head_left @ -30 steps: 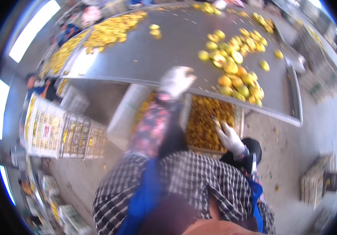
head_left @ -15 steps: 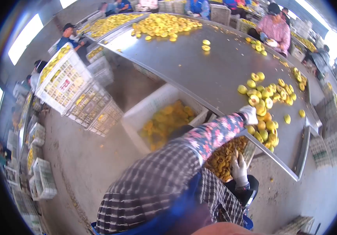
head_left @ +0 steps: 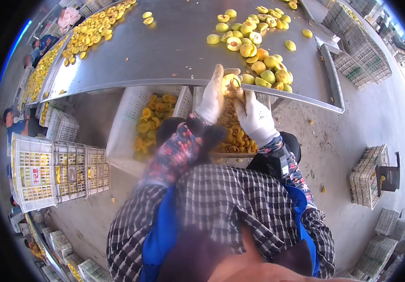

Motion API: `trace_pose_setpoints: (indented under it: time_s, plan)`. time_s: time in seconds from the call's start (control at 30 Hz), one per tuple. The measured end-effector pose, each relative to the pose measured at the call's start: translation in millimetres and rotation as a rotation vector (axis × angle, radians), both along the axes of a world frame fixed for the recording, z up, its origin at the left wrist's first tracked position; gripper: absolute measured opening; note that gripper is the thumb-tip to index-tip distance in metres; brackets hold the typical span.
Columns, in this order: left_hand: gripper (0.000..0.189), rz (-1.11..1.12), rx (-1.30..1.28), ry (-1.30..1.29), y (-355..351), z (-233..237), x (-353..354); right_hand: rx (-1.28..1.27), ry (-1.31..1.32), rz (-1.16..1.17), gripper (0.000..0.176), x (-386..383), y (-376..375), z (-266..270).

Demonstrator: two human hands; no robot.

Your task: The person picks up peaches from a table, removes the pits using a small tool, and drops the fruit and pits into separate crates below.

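My left hand (head_left: 213, 96), in a whitish glove, is closed around a yellow peach half (head_left: 229, 84) just over the table's near edge. My right hand (head_left: 257, 118), also gloved, has its fingers pinched together against the cut side of that half. Whether a small tool is between these fingers cannot be made out. Below both hands is a crate of brownish fruit scraps (head_left: 233, 136). A pile of yellow-green peaches (head_left: 263, 63), many of them halved, lies on the metal table (head_left: 174, 51) beyond my hands.
A white crate (head_left: 122, 122) with peach halves stands left of my knees. Stacked crates (head_left: 59, 171) of fruit are farther left. More halves (head_left: 94, 33) lie at the table's far left, near other people. A crate (head_left: 368, 176) sits on the floor at right.
My left hand has come back from the pile with a peach half. My right hand has risen from beside the scraps to meet it. The view has turned and tilted down.
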State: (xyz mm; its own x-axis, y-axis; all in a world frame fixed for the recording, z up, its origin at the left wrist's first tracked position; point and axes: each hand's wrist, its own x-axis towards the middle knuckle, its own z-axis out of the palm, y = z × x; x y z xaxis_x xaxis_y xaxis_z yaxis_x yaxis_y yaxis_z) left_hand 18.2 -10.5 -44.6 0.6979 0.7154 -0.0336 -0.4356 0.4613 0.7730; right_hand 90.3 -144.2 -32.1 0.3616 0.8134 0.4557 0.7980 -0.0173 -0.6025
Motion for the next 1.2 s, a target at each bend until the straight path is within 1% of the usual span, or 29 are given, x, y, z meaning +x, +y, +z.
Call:
trace_pose_setpoints:
  time_s: [0.1,0.13,0.23,0.33,0.43,0.53,0.63,0.73,0.83,0.87,0.9,0.97,1.0,1.07,1.1,1.13,1.17,1.2]
  plan:
    - [0.058,0.031,0.021,-0.004,-2.6,-6.2,1.4,-0.128,-0.014,-0.058,0.03,-5.9,1.7,-7.8]
    - [0.058,0.048,0.025,-0.002,-4.0,-6.6,0.1,-0.122,0.0,-0.043,0.028,-6.7,0.9,-10.2]
    - [0.058,0.043,-0.057,0.033,-7.4,-1.4,-1.5,-0.185,0.012,0.011,0.028,-7.8,-5.2,-9.3]
    - [0.058,-0.045,0.038,0.179,-3.9,1.4,-5.1,-0.256,-0.076,0.041,0.029,-5.3,-11.7,-4.2]
    - [0.057,-0.188,0.103,0.147,5.1,-4.9,-6.3,-0.001,0.068,0.154,0.031,0.2,-14.9,-27.6]
    - [0.055,-0.061,-0.089,-0.057,-15.0,3.4,-6.5,-0.109,0.386,0.215,0.032,10.3,-10.2,-20.8]
    - [0.055,0.121,-0.15,-0.085,-33.9,14.0,-7.2,-0.225,0.263,0.185,0.032,12.1,-14.6,-20.7]
    - [0.055,-0.087,-0.078,0.037,-17.0,9.4,-13.8,-0.294,0.096,0.273,0.038,18.8,-22.1,-6.4]
    - [0.056,-0.289,-0.01,0.211,0.0,2.8,-13.8,-0.435,0.232,0.327,0.044,17.6,-23.7,1.9]
    - [0.056,-0.316,-0.03,0.226,-1.9,7.0,-14.6,-0.323,0.207,0.262,0.044,13.8,-20.4,-18.2]
    - [0.057,-0.287,-0.045,0.195,-4.3,7.9,-13.7,-0.352,0.623,0.318,0.039,14.4,-21.3,-21.9]
    - [0.059,-0.229,-0.076,0.135,-12.0,9.9,-9.4,-0.381,1.46,0.411,0.032,7.1,-25.5,-12.5]
    - [0.059,-0.193,-0.14,0.133,-17.2,13.1,-7.7,-0.29,1.571,0.377,0.032,-0.2,-26.2,-11.1]
    - [0.058,-0.12,-0.272,0.131,-28.9,24.9,-4.9,-0.316,1.836,0.46,0.031,7.7,-29.8,-16.0]
    - [0.058,-0.103,-0.279,0.149,-30.5,22.4,-2.3,-0.329,1.966,0.505,0.031,10.6,-30.7,-18.9]
    - [0.057,-0.087,-0.285,0.167,-30.5,17.5,0.9,-0.299,2.035,0.523,0.03,10.9,-30.5,-22.2]
    - [0.057,-0.07,-0.291,0.184,-29.2,12.4,3.5,-0.316,2.015,0.526,0.031,11.6,-32.2,-21.6]
    - [0.055,-0.043,-0.151,0.274,-25.2,7.4,5.5,-0.334,1.994,0.528,0.032,12.3,-35.7,-20.3]
